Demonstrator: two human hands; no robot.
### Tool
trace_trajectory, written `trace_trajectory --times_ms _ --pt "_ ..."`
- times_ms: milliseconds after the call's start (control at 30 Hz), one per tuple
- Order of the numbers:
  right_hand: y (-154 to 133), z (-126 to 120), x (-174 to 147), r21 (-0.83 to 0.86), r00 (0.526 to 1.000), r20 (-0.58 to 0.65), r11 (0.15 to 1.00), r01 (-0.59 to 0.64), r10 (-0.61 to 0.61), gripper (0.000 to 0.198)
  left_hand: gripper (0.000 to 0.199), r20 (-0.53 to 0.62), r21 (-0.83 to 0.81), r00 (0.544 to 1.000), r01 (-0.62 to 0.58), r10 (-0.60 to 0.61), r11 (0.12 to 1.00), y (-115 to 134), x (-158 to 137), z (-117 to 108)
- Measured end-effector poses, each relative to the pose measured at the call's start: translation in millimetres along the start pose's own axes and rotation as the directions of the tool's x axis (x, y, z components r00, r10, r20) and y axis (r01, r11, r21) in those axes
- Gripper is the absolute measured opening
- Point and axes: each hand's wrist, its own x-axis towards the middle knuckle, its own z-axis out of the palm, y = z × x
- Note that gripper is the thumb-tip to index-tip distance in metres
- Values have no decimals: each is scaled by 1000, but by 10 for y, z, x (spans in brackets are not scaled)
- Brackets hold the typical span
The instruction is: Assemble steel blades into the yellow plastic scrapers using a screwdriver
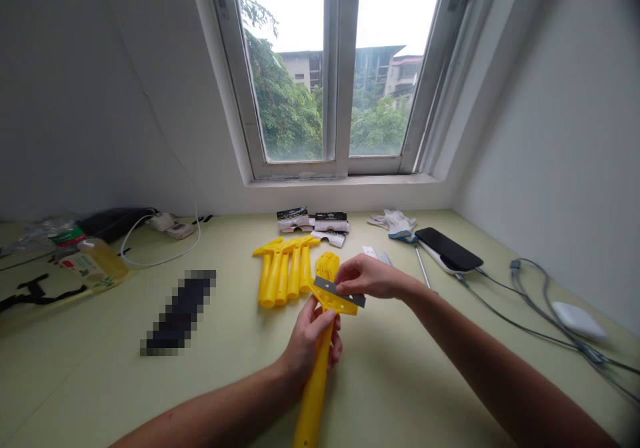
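My left hand is wrapped round the neck of a yellow scraper handle, its wide head tilted up and away from me. Across that head lies a flat grey blade with small holes. The fingers of my right hand pinch the blade near its middle, against the yellow head. Just beyond sit several small yellow plastic pieces, partly hidden by my right hand. To their left, several more yellow scraper handles lie side by side. A few pale, flat blades rest behind my right wrist.
Black-and-white cardboard packets lie at the back, with white gloves to their right. A thin metal rod, a black phone and cables are on the right. A bottle of yellow liquid stands left.
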Motion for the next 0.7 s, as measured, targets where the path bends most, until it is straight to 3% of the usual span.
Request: trace_trajectory --times_ms 200,700 --pt "-30 73 8 67 1000 15 998 1 -2 29 27 28 -40 999 -26 27 999 -43 -6 -24" --pt "-70 155 -2 17 1000 4 1000 -14 14 24 26 2 -44 999 -42 42 998 -87 -45 -5"
